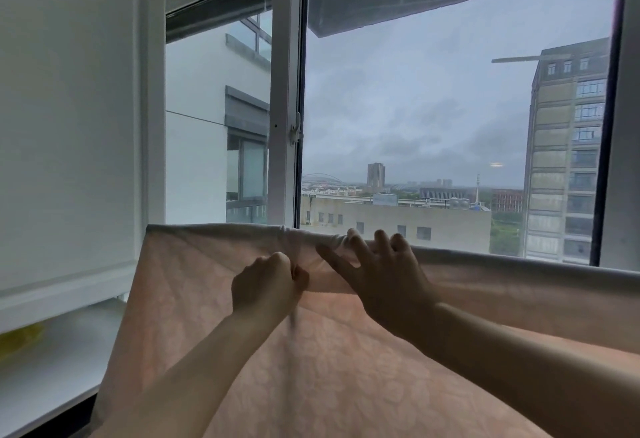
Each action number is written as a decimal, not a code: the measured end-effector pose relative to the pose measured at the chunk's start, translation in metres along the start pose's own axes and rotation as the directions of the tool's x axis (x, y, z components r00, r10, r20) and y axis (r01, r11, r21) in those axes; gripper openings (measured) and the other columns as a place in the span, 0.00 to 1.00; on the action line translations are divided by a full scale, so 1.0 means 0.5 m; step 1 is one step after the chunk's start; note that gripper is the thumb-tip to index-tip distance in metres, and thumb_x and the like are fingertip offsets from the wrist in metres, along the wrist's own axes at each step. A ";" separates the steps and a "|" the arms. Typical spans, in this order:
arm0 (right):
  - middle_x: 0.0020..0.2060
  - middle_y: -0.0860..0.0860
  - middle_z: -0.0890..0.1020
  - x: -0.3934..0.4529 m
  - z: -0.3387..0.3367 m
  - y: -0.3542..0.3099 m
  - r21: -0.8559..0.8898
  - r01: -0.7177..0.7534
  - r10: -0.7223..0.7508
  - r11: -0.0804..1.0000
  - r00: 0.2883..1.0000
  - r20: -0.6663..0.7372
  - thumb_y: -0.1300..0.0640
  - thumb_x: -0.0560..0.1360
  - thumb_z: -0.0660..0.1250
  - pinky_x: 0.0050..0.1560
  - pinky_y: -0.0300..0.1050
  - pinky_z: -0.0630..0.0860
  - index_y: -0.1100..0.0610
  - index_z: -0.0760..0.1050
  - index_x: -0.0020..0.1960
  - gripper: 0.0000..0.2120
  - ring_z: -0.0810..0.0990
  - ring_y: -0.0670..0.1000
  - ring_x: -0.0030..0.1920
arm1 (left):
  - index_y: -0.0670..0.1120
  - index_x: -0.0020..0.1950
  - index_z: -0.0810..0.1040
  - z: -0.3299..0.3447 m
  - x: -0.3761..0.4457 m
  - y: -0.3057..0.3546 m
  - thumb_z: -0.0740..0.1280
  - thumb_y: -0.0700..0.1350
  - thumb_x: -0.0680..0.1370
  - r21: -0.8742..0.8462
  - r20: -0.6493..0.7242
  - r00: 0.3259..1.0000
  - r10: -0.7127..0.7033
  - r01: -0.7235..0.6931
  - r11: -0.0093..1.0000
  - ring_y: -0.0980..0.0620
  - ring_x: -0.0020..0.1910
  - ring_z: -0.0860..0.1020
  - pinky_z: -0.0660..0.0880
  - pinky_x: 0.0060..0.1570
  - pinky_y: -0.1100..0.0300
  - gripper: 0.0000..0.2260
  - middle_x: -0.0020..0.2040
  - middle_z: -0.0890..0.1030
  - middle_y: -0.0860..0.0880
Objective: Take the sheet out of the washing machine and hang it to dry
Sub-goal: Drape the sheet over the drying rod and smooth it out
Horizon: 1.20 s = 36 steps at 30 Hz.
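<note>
I am pinching a fold of the pale pink, leaf-patterned cotton sheet (346, 368) in my curled left hand (268, 285), while my right hand (384, 275) is hooking its fingers over the sheet's draped top edge before the white-framed window (285, 91).

The pale pink patterned cloth sheet (346, 368) hung as a wide curtain across the near space, closing off everything low from left to right. Both hands (270, 285) were at its top fold near the middle. Above that fold the way stood open up to the white-framed glass window (433, 108) on the far side. At the left, a white wall panel (69, 108) and a white shelf (62, 351) hemmed in the sheet's edge.
</note>
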State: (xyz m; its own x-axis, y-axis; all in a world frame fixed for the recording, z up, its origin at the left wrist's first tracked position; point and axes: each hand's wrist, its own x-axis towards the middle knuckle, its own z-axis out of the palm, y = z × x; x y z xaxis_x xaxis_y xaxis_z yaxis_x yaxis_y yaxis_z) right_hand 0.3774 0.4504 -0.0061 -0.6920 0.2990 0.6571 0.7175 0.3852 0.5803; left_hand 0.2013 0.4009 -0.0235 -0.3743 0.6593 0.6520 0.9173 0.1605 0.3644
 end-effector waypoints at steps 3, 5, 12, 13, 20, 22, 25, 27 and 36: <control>0.61 0.61 0.76 -0.009 0.007 0.012 -0.017 0.024 -0.025 1.000 0.999 -0.020 0.54 0.64 0.73 0.41 0.54 0.72 0.46 0.67 0.72 0.37 0.75 0.63 0.44 | 0.50 0.43 0.73 -0.019 0.019 0.019 0.67 0.51 0.76 0.012 -0.157 0.983 0.095 -0.095 0.995 0.56 0.33 0.76 0.75 0.34 0.61 0.06 0.35 0.77 0.55; 0.62 0.61 0.75 -0.013 0.012 0.016 -0.016 0.033 -0.034 0.999 0.999 -0.022 0.53 0.65 0.73 0.41 0.55 0.72 0.46 0.66 0.72 0.37 0.74 0.63 0.44 | 0.50 0.48 0.72 -0.024 0.039 0.029 0.69 0.44 0.75 0.000 -0.245 0.944 0.221 -0.228 0.974 0.53 0.40 0.76 0.73 0.39 0.62 0.07 0.41 0.77 0.53; 0.60 0.64 0.74 -0.021 0.019 0.032 -0.022 0.075 -0.076 0.997 0.996 -0.037 0.52 0.63 0.74 0.41 0.56 0.72 0.47 0.69 0.70 0.36 0.73 0.63 0.44 | 0.50 0.61 0.79 -0.015 0.086 0.025 0.63 0.41 0.81 -0.218 -0.056 0.885 0.461 -0.462 0.860 0.55 0.53 0.79 0.77 0.56 0.57 0.12 0.54 0.82 0.52; 0.60 0.64 0.74 -0.022 0.021 0.035 -0.027 0.090 -0.091 0.996 0.995 -0.034 0.51 0.63 0.75 0.41 0.56 0.72 0.47 0.69 0.70 0.36 0.73 0.63 0.44 | 0.50 0.61 0.79 -0.015 0.087 0.020 0.63 0.41 0.81 -0.202 -0.069 0.876 0.477 -0.480 0.854 0.56 0.52 0.79 0.77 0.56 0.57 0.11 0.54 0.82 0.53; 0.61 0.68 0.73 -0.022 0.033 0.039 -0.026 0.155 -0.156 0.988 0.985 -0.079 0.55 0.65 0.74 0.42 0.56 0.74 0.48 0.64 0.73 0.38 0.75 0.63 0.45 | 0.46 0.59 0.81 -0.019 0.092 -0.014 0.70 0.39 0.76 0.033 -0.139 0.790 0.597 -0.599 0.800 0.53 0.52 0.81 0.79 0.54 0.57 0.13 0.54 0.83 0.49; 0.60 0.69 0.74 -0.019 0.030 0.036 -0.003 0.151 -0.151 0.989 0.983 -0.101 0.55 0.65 0.74 0.41 0.55 0.74 0.48 0.62 0.74 0.40 0.75 0.63 0.44 | 0.45 0.57 0.82 -0.022 0.094 -0.021 0.74 0.38 0.71 0.122 -0.131 0.769 0.625 -0.613 0.780 0.51 0.49 0.82 0.81 0.49 0.57 0.14 0.50 0.84 0.48; 0.60 0.68 0.74 -0.014 0.031 0.035 0.039 0.118 -0.112 0.992 0.985 -0.134 0.55 0.65 0.73 0.40 0.54 0.74 0.54 0.58 0.75 0.42 0.75 0.62 0.42 | 0.42 0.51 0.83 -0.032 0.091 -0.036 0.78 0.35 0.66 0.195 -0.160 0.740 0.654 -0.626 0.755 0.50 0.43 0.82 0.82 0.43 0.56 0.15 0.45 0.83 0.47; 0.60 0.67 0.75 -0.015 0.032 0.035 0.025 0.116 -0.111 0.993 0.983 -0.145 0.55 0.66 0.71 0.40 0.53 0.74 0.59 0.58 0.75 0.41 0.75 0.61 0.42 | 0.42 0.50 0.82 -0.034 0.084 -0.048 0.79 0.34 0.64 0.247 -0.178 0.714 0.677 -0.634 0.733 0.49 0.41 0.81 0.82 0.42 0.56 0.17 0.44 0.82 0.46; 0.66 0.67 0.70 -0.012 0.022 0.023 0.079 0.111 -0.102 0.991 0.989 -0.109 0.54 0.69 0.66 0.48 0.59 0.74 0.51 0.61 0.75 0.35 0.75 0.63 0.47 | 0.43 0.55 0.81 -0.016 0.060 -0.066 0.74 0.31 0.65 0.319 -0.225 0.680 0.697 -0.625 0.712 0.47 0.44 0.79 0.79 0.42 0.54 0.20 0.45 0.80 0.46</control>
State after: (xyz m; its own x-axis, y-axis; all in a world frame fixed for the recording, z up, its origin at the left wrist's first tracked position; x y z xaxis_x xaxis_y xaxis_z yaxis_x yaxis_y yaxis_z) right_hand 0.3890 0.4623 -0.0088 -0.7486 0.1610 0.6431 0.6279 0.4835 0.6099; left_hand 0.1588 0.4097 -0.0105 0.3546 0.3954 0.8473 0.9308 -0.0630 -0.3601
